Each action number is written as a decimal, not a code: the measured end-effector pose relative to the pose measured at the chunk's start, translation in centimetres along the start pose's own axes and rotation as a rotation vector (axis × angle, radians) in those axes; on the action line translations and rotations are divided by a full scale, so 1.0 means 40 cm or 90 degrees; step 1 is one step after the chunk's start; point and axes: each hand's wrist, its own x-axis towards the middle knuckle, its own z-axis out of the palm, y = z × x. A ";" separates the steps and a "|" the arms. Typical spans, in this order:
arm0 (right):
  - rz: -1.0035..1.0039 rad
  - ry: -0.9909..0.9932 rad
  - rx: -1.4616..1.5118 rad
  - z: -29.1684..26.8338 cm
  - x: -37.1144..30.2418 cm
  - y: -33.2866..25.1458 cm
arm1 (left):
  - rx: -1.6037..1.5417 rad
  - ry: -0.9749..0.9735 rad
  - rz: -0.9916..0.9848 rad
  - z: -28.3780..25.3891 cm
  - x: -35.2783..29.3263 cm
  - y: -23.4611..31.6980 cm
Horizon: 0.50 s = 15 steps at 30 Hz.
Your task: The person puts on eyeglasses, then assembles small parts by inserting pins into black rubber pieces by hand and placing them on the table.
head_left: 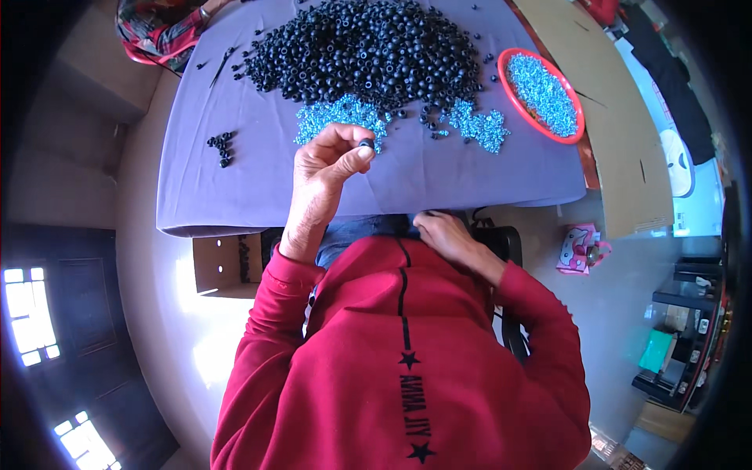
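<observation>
Now we pinch black bead [366, 142] in left hand [319, 166], thumb to finger, over purple cloth [262, 176]; contact looks slight, so bead could slip, roll into black pile [360, 55]; right hand [440, 232] at lap [356, 229], grip unclear to us.

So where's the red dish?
In the head view, the red dish sits at the table's right edge, just right of the small blue pile, beside the cardboard.

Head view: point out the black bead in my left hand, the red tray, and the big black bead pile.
Black bead [366, 143]: head view, on its exposed dark surface.
Red tray [565, 140]: head view, on its near rim.
Black bead pile [362, 55]: head view, around its middle.
</observation>
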 end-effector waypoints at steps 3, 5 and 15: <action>0.121 -0.132 0.008 0.101 0.082 0.031 | 0.018 -0.002 -0.001 0.009 -0.007 0.002; 0.043 -0.110 -0.002 0.140 0.097 0.061 | 0.025 0.009 -0.004 0.012 -0.008 0.006; 0.083 -0.165 -0.124 0.166 0.084 0.070 | 0.011 0.034 0.010 -0.004 -0.005 0.014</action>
